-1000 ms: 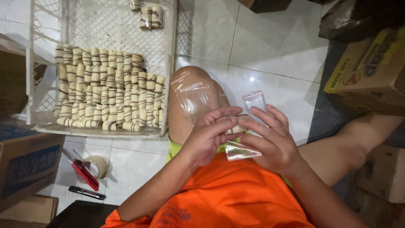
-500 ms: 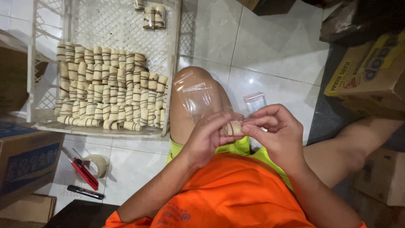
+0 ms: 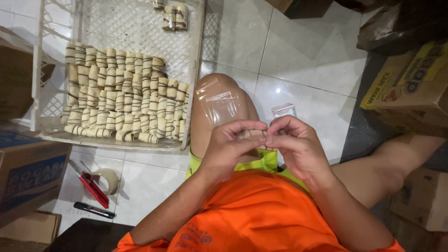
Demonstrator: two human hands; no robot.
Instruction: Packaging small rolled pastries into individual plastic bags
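Just in front of the raised knee [image 3: 219,100], a striped roll [image 3: 252,134] is being pinched between left hand [image 3: 232,147] and right hand [image 3: 294,147], both grips closed on it, steadying it by a clear bag [image 3: 283,110]; behind the knee, stacked rolls [image 3: 121,93] are being kept within reach.

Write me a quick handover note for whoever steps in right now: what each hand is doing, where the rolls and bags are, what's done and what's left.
Left hand and right hand: together in front of the chest, fingers pinched on one striped roll.
Clear bags: a few lie on the raised knee; one more sticks up behind the right hand.
White crate on the floor ahead: rows of unbagged rolls, plus a few at its far end.
Done: no filled bag is in view.
Left: the crate's rolls remain loose.
Tape dispenser and black marker lie on the tiles at left.
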